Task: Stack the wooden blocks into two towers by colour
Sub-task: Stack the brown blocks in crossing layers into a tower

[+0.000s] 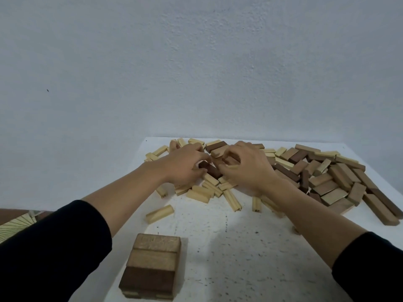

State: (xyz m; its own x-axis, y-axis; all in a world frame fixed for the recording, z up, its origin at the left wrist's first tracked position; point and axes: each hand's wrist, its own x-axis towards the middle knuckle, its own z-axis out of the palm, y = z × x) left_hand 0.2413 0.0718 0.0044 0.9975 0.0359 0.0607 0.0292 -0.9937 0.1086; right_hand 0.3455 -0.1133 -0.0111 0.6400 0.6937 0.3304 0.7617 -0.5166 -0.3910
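A loose pile of wooden blocks covers the far half of the white table (229,247): pale blocks (202,194) mostly at left and front, brown blocks (331,184) mostly at right. A low stack of brown blocks (152,264) stands at the near edge. My left hand (185,165) reaches into the middle of the pile and pinches a dark brown block (211,170) between thumb and fingers. My right hand (246,168) is beside it, with its fingers curled over a mid-brown block (231,159) and its thumb by the dark block's end.
A grey-white wall rises right behind the table. One pale block (160,213) lies alone between the pile and the stack. At the far left, below table level, is a striped pale surface (15,227). Two long brown blocks (381,209) lie near the right edge.
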